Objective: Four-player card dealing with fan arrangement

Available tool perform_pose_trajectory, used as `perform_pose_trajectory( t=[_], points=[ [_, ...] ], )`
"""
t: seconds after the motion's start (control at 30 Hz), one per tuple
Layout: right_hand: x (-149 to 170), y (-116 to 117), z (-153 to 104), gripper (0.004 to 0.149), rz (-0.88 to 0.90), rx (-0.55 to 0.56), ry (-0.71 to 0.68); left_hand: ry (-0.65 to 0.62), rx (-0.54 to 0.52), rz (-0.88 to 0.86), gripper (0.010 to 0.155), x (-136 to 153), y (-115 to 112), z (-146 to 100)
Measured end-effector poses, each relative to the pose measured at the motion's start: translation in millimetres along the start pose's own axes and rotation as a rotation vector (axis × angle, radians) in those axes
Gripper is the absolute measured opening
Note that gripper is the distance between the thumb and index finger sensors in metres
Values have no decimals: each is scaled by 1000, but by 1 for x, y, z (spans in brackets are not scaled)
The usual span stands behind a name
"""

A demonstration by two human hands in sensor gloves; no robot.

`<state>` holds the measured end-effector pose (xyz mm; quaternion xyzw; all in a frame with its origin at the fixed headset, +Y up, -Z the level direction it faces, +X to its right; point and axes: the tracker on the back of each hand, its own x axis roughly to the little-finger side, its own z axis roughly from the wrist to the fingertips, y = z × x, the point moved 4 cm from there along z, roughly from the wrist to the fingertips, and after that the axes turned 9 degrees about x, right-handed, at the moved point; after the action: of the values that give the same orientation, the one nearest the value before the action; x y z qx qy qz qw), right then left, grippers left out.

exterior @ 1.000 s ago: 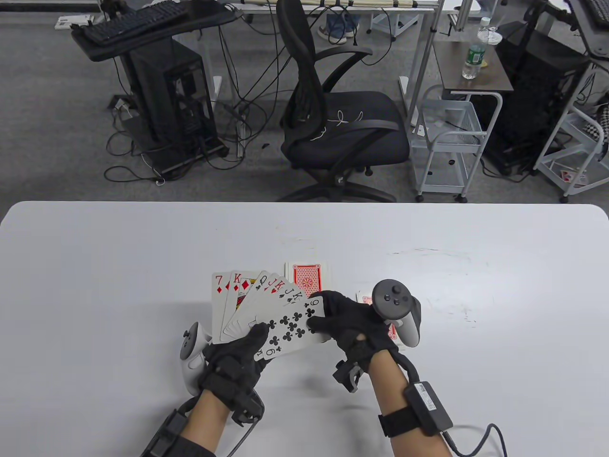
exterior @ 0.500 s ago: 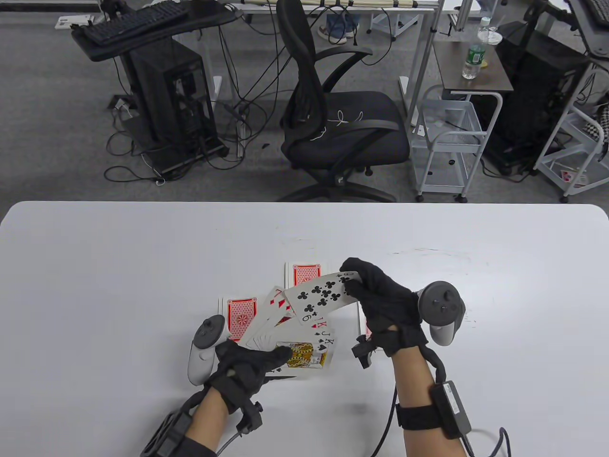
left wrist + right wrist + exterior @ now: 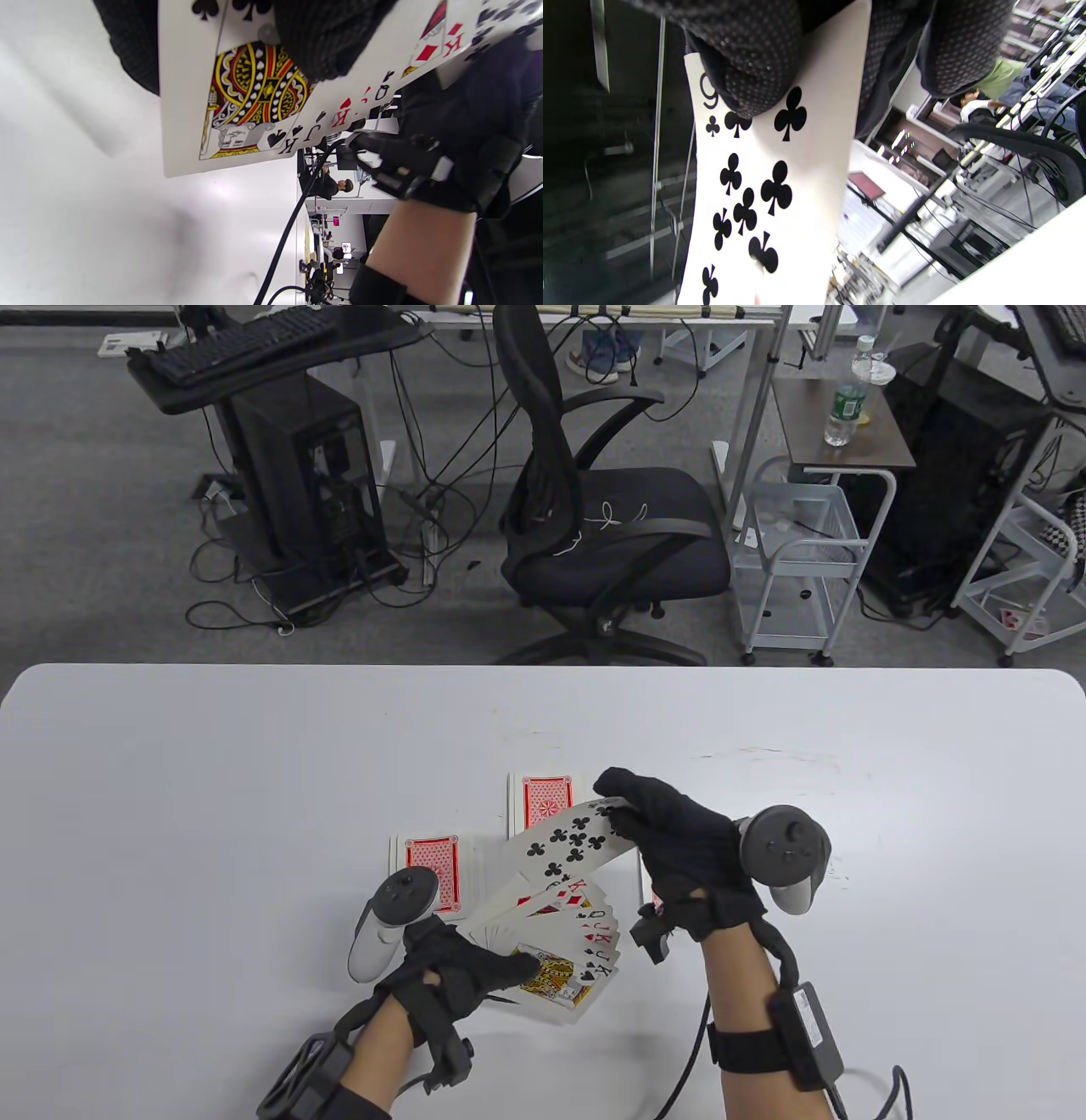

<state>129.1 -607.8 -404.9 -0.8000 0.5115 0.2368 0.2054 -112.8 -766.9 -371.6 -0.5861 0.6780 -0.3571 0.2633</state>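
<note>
Right hand (image 3: 679, 848) pinches the nine of clubs (image 3: 567, 841) at frame centre, left hand (image 3: 450, 971) grips the fanned cards (image 3: 560, 950) below it, beside face-down piles (image 3: 433, 869).

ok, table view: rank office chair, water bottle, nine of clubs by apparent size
1. office chair, by far the largest.
2. nine of clubs, pinched by the right hand.
3. water bottle.
The card sits much nearer the camera, so true sizes may differ.

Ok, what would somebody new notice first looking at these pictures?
The nine of clubs pinched by the right hand, lifted above mid-table. Just below it, the left hand holds a face-up fan of cards topped by the king of spades. Behind lie two red-backed piles.
</note>
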Motion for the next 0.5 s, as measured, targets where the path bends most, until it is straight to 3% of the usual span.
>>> perform_pose_trajectory(
  t=[0.33,0.43,0.5],
  points=[
    [-5,78,-12,61,-128,-372,8,-56,-74,-86,53,-2,12,-10],
    [4,79,-13,64,-65,-374,55,-59,-88,-112,53,1,13,-11],
    [12,67,-11,71,-26,-265,114,-103,-103,-163,53,-1,14,-12]
  ],
)
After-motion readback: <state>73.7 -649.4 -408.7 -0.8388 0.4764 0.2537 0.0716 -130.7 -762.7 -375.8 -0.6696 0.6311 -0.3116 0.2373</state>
